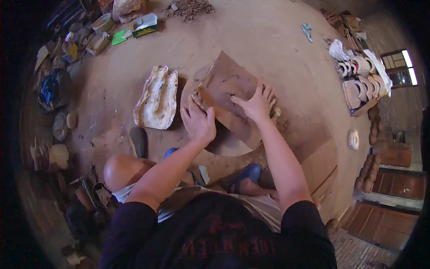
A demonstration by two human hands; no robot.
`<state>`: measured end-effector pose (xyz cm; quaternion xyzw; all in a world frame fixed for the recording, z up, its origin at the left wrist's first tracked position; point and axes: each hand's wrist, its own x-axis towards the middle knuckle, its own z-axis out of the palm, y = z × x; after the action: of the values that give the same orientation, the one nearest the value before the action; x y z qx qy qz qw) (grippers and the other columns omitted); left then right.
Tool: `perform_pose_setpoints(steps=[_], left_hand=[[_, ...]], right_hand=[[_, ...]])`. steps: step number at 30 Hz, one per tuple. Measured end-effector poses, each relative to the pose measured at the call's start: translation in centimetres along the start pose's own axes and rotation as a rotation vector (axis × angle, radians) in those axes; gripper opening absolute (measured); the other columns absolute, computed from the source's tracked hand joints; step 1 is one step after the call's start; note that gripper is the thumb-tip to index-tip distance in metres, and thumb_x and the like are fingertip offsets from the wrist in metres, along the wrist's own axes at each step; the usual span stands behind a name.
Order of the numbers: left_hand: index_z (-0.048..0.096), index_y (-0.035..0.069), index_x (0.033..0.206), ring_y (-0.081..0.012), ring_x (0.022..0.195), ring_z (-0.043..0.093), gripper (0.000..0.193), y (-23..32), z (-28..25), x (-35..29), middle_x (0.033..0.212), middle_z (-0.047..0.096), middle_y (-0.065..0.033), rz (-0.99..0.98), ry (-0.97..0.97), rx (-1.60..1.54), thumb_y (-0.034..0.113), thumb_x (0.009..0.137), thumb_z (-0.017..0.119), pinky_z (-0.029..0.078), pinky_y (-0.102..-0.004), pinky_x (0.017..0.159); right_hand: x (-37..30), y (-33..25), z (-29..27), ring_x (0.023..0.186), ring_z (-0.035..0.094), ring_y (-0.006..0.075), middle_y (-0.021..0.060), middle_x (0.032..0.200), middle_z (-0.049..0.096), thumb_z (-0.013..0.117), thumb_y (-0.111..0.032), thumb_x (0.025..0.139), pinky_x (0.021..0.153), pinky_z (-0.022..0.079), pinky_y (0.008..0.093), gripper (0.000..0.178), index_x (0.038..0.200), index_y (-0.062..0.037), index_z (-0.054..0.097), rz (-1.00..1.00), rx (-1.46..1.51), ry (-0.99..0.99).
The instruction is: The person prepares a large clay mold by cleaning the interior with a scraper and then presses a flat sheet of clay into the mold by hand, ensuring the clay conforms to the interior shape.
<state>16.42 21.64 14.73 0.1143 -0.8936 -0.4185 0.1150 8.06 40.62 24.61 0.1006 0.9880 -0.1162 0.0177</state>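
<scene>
At centre frame, we are apparently shaping a brown sheet (228, 80), right hand (259, 102) spread wide, left hand (198, 123) half-curled at its edge, hold unclear, next needing even pressure.

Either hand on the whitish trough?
No, the left hand and right hand are at the brown slab, and the whitish trough lies apart to their left.

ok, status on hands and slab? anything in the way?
Left hand at left edge of brown slab. Right hand spread on its top. Off-white hollowed form apart, to its left; nothing visibly blocking either hand.
</scene>
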Motion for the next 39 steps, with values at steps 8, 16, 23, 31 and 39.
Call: perform_pose_setpoints(steps=[8, 16, 23, 31, 39], left_hand=[[0.018, -0.008, 0.167, -0.0557, 0.157, 0.021, 0.092, 0.4, -0.7, 0.8, 0.173, 0.028, -0.0267, -0.100, -0.085, -0.025, 0.053, 0.106, 0.051, 0.013, -0.0559, 0.133], [0.021, -0.009, 0.165, -0.0494, 0.160, 0.022, 0.090, 0.7, -1.2, 1.2, 0.173, 0.028, -0.0270, -0.054, -0.042, -0.094, 0.051, 0.106, 0.051, 0.009, -0.0549, 0.133], [0.022, -0.010, 0.164, -0.0476, 0.159, 0.026, 0.088, 0.3, -0.8, 1.8, 0.170, 0.032, -0.0290, 0.043, -0.014, -0.096, 0.049, 0.106, 0.051, 0.009, -0.0562, 0.133], [0.024, -0.008, 0.165, -0.0494, 0.158, 0.027, 0.088, -0.5, -0.3, 3.0, 0.169, 0.035, -0.0276, -0.036, -0.073, -0.025, 0.052, 0.106, 0.049, 0.013, -0.0532, 0.133], [0.026, -0.008, 0.165, -0.0500, 0.158, 0.026, 0.085, 0.0, -0.8, 4.8, 0.169, 0.036, -0.0276, -0.023, -0.084, -0.146, 0.052, 0.107, 0.046, 0.013, -0.0527, 0.134]], right_hand=[[1.8, -1.0, -0.5, 0.166, 0.005, 0.0462, 0.0268, 0.179, 0.009, 0.087, -0.074, 0.070, 0.127, 0.008, 0.0735, 0.141, 0.174, -0.0164, 0.011, 0.008, 0.021, -0.070], [0.8, -1.4, 1.0, 0.166, 0.005, 0.0460, 0.0271, 0.178, 0.010, 0.087, -0.075, 0.069, 0.128, 0.008, 0.0716, 0.142, 0.175, -0.0169, 0.012, -0.105, -0.102, 0.022], [0.8, -3.6, 0.5, 0.165, 0.006, 0.0463, 0.0272, 0.178, 0.007, 0.090, -0.072, 0.068, 0.129, 0.009, 0.0689, 0.141, 0.174, -0.0187, 0.014, -0.057, -0.019, -0.061], [2.1, -4.6, 1.0, 0.165, 0.007, 0.0480, 0.0283, 0.177, 0.011, 0.090, -0.071, 0.068, 0.128, 0.008, 0.0725, 0.139, 0.174, -0.0193, 0.017, -0.143, -0.085, -0.024], [4.2, -6.2, -0.3, 0.149, 0.046, 0.0415, 0.0235, 0.160, 0.049, 0.074, -0.043, 0.094, 0.120, 0.040, 0.0558, 0.070, 0.152, -0.0078, 0.057, -0.672, -0.040, -0.036]])
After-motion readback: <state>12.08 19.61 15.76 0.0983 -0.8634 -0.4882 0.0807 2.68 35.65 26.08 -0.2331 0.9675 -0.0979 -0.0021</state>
